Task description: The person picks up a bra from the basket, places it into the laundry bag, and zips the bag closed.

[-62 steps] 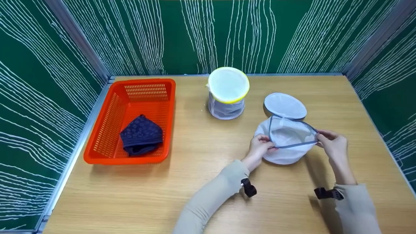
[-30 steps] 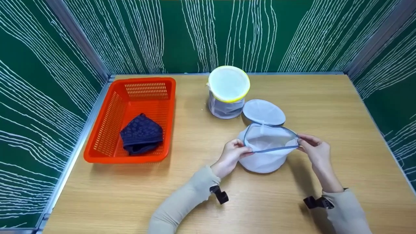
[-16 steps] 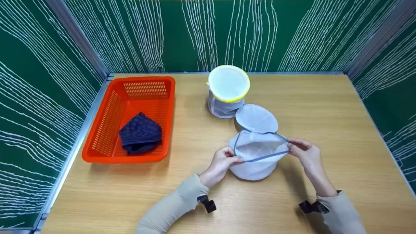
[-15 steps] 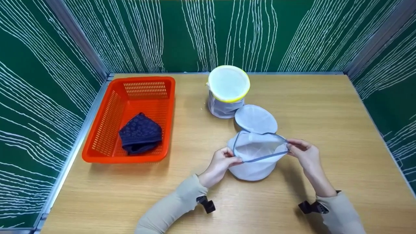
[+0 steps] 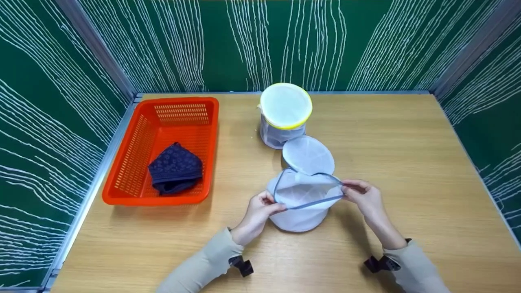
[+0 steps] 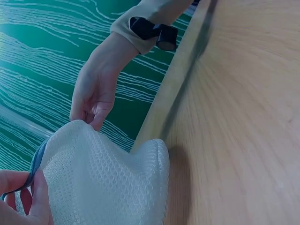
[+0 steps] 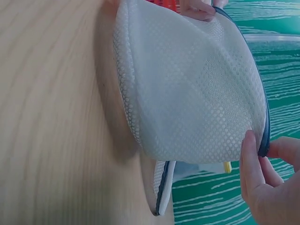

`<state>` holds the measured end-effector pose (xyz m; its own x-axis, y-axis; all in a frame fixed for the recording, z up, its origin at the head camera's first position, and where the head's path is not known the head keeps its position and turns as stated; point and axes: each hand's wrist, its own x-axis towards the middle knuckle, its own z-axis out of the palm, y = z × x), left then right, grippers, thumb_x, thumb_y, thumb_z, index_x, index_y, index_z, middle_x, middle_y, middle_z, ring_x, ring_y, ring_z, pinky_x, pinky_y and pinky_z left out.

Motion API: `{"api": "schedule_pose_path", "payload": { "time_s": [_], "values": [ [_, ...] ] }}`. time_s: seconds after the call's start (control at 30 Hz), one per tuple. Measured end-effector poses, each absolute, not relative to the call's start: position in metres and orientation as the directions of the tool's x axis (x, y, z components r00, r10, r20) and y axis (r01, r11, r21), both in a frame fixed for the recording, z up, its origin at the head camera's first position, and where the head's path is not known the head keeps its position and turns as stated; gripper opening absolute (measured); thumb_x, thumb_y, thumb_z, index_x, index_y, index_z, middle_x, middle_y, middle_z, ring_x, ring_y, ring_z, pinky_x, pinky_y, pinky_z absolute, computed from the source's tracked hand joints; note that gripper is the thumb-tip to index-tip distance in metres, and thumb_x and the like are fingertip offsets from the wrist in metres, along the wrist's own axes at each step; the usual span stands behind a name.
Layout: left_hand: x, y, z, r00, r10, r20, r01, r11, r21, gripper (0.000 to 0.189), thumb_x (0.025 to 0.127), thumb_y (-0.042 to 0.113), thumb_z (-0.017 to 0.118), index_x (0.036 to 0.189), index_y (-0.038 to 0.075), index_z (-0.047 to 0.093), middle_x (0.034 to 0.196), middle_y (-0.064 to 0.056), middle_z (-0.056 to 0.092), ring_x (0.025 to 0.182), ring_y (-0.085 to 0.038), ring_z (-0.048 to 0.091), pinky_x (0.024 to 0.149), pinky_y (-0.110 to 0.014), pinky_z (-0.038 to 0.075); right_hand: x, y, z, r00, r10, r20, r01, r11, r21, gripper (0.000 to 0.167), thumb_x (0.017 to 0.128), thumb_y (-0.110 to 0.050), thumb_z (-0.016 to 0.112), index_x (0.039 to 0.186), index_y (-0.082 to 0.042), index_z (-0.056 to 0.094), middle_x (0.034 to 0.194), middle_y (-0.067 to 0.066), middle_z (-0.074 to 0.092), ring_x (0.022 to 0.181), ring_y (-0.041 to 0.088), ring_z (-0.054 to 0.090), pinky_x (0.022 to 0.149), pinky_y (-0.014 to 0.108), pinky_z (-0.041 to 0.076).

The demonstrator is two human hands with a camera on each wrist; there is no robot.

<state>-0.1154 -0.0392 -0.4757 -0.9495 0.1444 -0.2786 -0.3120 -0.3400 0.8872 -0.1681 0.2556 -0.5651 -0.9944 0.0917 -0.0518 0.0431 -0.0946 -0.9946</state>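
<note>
A white mesh laundry bag (image 5: pixel 299 221) with a dark grey zip edge stands mid-table, its mouth spread wide and its round lid (image 5: pixel 308 155) folded back behind it. My left hand (image 5: pixel 257 213) pinches the front left of the rim between thumb and fingers. On the opposite side, my right hand (image 5: pixel 365 200) pinches the right of the rim, with the zip edge stretched between the two. In the right wrist view the mesh wall (image 7: pixel 187 84) hangs below the dark edge. Nothing shows inside the bag's mouth.
Behind the lid stands a second mesh bag (image 5: pixel 285 106) with a yellow rim, overlapped by the lid in the head view. To the left is an orange plastic basket (image 5: pixel 156 201) holding a folded navy patterned garment (image 5: pixel 176 167). Green panels (image 5: pixel 222 49) wall the table's back and sides.
Both hands have carried the open mesh bag left and slightly toward me, from the right side of the table to the middle. Their pinch on the rim stays; basket and yellow-rimmed bag stay put.
</note>
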Motion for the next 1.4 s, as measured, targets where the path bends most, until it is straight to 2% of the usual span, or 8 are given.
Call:
{"api": "schedule_pose_path", "payload": {
  "time_s": [0.43,0.6,0.8,0.93,1.17,1.3,1.4],
  "values": [
    [-0.104,-0.063,-0.477,-0.96,0.116,-0.256,-0.28,-0.318,0.906,0.029,0.067,-0.013,0.061,0.064,0.009,0.043,0.066,-0.001,0.046,0.066,-0.01,0.051,0.063,-0.02,0.048,-0.162,0.232,-0.564,-0.982,0.046,-0.182,0.174,-0.144,-0.974,0.029,0.072,0.0,0.069,0.098,0.008,0.06,0.089,0.015,0.063,0.076,0.024,0.062,0.069,0.035,0.052],
    [-0.101,-0.068,-0.481,-0.961,0.127,-0.247,-0.276,-0.342,0.898,0.029,0.067,-0.014,0.061,0.064,0.008,0.043,0.067,-0.001,0.044,0.066,-0.011,0.052,0.063,-0.021,0.049,-0.159,0.229,-0.559,-0.979,-0.013,-0.205,0.204,-0.178,-0.963,0.031,0.072,-0.004,0.07,0.1,0.007,0.059,0.091,0.013,0.064,0.077,0.022,0.063,0.071,0.035,0.051],
    [-0.098,-0.071,-0.484,-0.96,0.129,-0.25,-0.279,-0.345,0.896,0.029,0.067,-0.016,0.06,0.064,0.008,0.044,0.064,0.0,0.044,0.063,-0.009,0.05,0.06,-0.019,0.048,-0.158,0.225,-0.558,-0.965,-0.004,-0.261,0.256,-0.197,-0.946,0.035,0.071,-0.004,0.071,0.102,0.007,0.058,0.09,0.014,0.064,0.076,0.023,0.063,0.071,0.036,0.051],
    [-0.096,-0.073,-0.485,-0.961,0.129,-0.246,-0.276,-0.343,0.898,0.027,0.067,-0.015,0.061,0.066,0.008,0.046,0.067,-0.001,0.046,0.065,-0.01,0.051,0.063,-0.02,0.048,-0.158,0.223,-0.56,-0.96,-0.004,-0.28,0.275,-0.206,-0.939,0.036,0.069,-0.002,0.071,0.102,0.007,0.058,0.091,0.015,0.064,0.078,0.024,0.062,0.072,0.036,0.051],
    [-0.1,-0.079,-0.506,-0.975,0.178,-0.13,-0.184,-0.332,0.925,0.021,0.07,-0.007,0.065,0.073,0.008,0.051,0.072,-0.002,0.052,0.069,-0.014,0.057,0.067,-0.025,0.051,-0.158,0.222,-0.561,-0.961,-0.026,-0.275,0.274,-0.206,-0.939,0.039,0.069,-0.005,0.073,0.102,0.007,0.058,0.094,0.015,0.063,0.081,0.023,0.062,0.074,0.035,0.051],
    [-0.102,-0.082,-0.503,-0.966,0.211,-0.15,-0.215,-0.328,0.92,0.018,0.072,-0.005,0.066,0.077,0.006,0.052,0.073,-0.004,0.056,0.069,-0.015,0.06,0.07,-0.03,0.052,-0.158,0.221,-0.56,-0.957,-0.032,-0.287,0.287,-0.214,-0.934,0.039,0.069,-0.005,0.073,0.102,0.007,0.058,0.094,0.016,0.063,0.083,0.023,0.062,0.074,0.035,0.051],
    [-0.1,-0.084,-0.483,-0.948,0.229,-0.222,-0.289,-0.319,0.903,0.016,0.074,-0.007,0.062,0.078,0.003,0.051,0.072,-0.005,0.058,0.067,-0.015,0.061,0.071,-0.031,0.052,-0.158,0.22,-0.559,-0.953,-0.037,-0.3,0.3,-0.221,-0.928,0.04,0.068,-0.005,0.073,0.103,0.007,0.057,0.094,0.016,0.063,0.084,0.023,0.061,0.075,0.035,0.05]
  ]
}}
